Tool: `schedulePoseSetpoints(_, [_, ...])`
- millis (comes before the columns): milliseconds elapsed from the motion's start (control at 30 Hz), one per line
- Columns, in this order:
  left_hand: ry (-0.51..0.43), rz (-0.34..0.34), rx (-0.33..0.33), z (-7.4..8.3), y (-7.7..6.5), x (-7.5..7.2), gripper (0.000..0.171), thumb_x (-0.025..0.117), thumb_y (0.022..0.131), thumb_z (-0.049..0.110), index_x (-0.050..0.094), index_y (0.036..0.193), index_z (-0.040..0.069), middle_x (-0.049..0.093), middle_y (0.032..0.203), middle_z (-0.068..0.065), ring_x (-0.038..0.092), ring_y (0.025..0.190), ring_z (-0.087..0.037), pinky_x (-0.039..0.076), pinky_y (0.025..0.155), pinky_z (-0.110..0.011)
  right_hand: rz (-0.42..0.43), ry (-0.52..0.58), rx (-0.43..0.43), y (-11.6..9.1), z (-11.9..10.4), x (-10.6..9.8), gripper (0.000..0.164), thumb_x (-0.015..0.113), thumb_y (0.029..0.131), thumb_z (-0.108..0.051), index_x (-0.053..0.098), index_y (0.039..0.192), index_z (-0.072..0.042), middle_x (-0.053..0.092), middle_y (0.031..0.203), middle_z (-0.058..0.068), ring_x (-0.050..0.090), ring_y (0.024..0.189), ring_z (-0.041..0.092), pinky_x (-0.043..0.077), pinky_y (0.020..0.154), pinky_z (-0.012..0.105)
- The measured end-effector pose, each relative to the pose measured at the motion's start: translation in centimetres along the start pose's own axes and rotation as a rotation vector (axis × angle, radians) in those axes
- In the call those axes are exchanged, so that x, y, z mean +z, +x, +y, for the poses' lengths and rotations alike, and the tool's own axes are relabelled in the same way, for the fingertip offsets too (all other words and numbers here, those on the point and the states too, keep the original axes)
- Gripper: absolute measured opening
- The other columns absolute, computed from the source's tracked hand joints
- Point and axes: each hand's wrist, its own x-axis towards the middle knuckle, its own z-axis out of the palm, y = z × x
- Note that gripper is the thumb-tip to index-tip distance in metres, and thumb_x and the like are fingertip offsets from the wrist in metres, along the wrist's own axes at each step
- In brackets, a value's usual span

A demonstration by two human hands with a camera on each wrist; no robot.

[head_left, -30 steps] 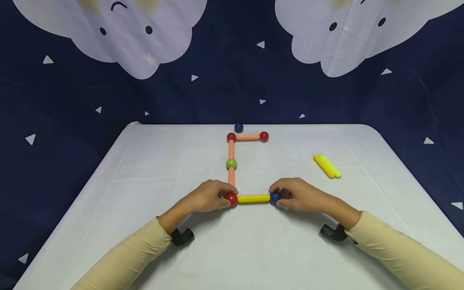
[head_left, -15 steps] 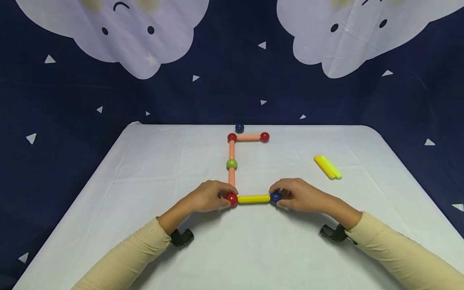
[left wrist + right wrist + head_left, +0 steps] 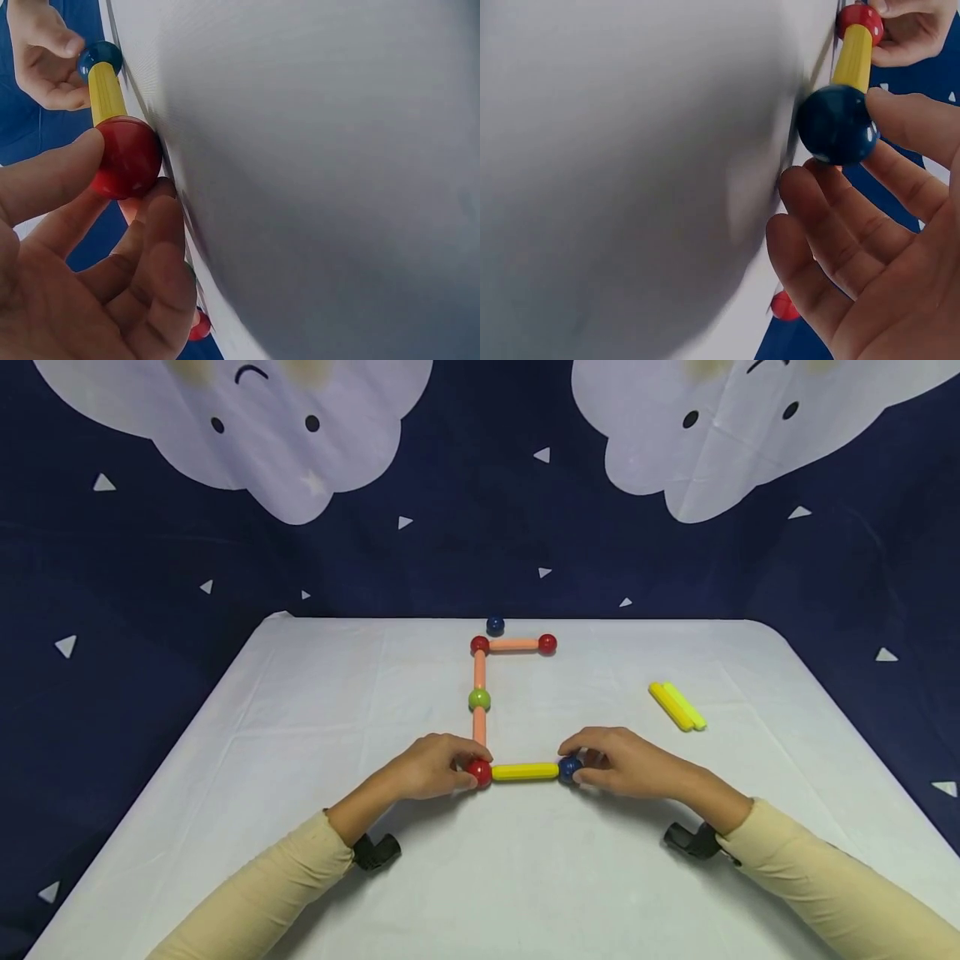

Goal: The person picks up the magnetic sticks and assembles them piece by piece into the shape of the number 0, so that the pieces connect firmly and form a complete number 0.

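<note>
My left hand [image 3: 433, 768] pinches a red ball [image 3: 480, 773] between thumb and fingers at the near corner of a ball-and-stick figure. A yellow rod [image 3: 525, 772] joins that ball to a dark blue ball [image 3: 569, 769]. Around the blue ball my right hand [image 3: 626, 762] is loosely spread, thumb at its side and index fingertip just above it. In the right wrist view the remaining fingers [image 3: 810, 217] hang relaxed beside the ball. From the red ball, a pink rod [image 3: 479, 725] leads away to a green ball [image 3: 479, 699].
Beyond the green ball, another pink rod [image 3: 480, 670] reaches a red ball [image 3: 480, 646], and a sideways pink rod [image 3: 514, 644] ends in another red ball [image 3: 547, 644]. A loose blue ball [image 3: 495, 626] lies near the white table's far edge. Two yellow rods [image 3: 677, 706] lie at right.
My right hand's thumb and index finger have loosened slightly around the blue ball, and the hand has shifted a little right. My left hand and the figure have stayed in place.
</note>
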Motion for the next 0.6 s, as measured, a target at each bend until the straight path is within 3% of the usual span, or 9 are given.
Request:
schedulePoseSetpoints(167, [0.014, -0.014, 0.001, -0.1, -0.1, -0.2, 0.050, 0.074, 0.088, 0.015, 0.061, 0.137, 0.020, 0.071, 0.115, -0.001, 0.057, 0.086, -0.013, 0.045, 0.069, -0.024, 0.061, -0.023, 0.002, -0.5, 0.6, -1.0, 0.031, 0.068, 0.091, -0.011, 0.065, 0.122, -0.007, 0.070, 0.114, 0.003, 0.062, 0.090, 0.007, 0.054, 0.077, 0.023])
schedulePoseSetpoints(267, [0.034, 0.003, 0.003, -0.1, -0.2, -0.8, 0.050, 0.073, 0.089, 0.018, 0.061, 0.137, 0.020, 0.070, 0.113, -0.003, 0.059, 0.085, -0.013, 0.047, 0.068, -0.025, 0.115, -0.057, 0.012, -0.9, 1.1, -1.8, 0.031, 0.069, 0.090, -0.008, 0.066, 0.121, -0.007, 0.071, 0.114, 0.006, 0.064, 0.090, 0.009, 0.055, 0.076, 0.025])
schedulePoseSetpoints(433, [0.050, 0.096, -0.016, -0.5, 0.4, -2.1, 0.033, 0.068, 0.093, 0.020, 0.068, 0.126, 0.017, 0.070, 0.115, -0.008, 0.063, 0.092, -0.018, 0.049, 0.074, -0.030, 0.242, -0.159, 0.035, -1.5, 2.4, -3.5, 0.027, 0.071, 0.089, -0.006, 0.069, 0.116, -0.006, 0.073, 0.105, 0.006, 0.064, 0.087, 0.014, 0.055, 0.073, 0.031])
schedulePoseSetpoints(600, [0.042, 0.186, -0.047, -1.4, 2.1, -3.0, 0.031, 0.064, 0.095, 0.021, 0.067, 0.126, 0.015, 0.068, 0.121, -0.012, 0.065, 0.102, -0.025, 0.052, 0.081, -0.037, 0.330, -0.254, 0.122, -2.2, 4.1, -5.0, 0.024, 0.069, 0.088, -0.004, 0.070, 0.112, -0.002, 0.070, 0.092, 0.005, 0.064, 0.082, 0.018, 0.053, 0.071, 0.035])
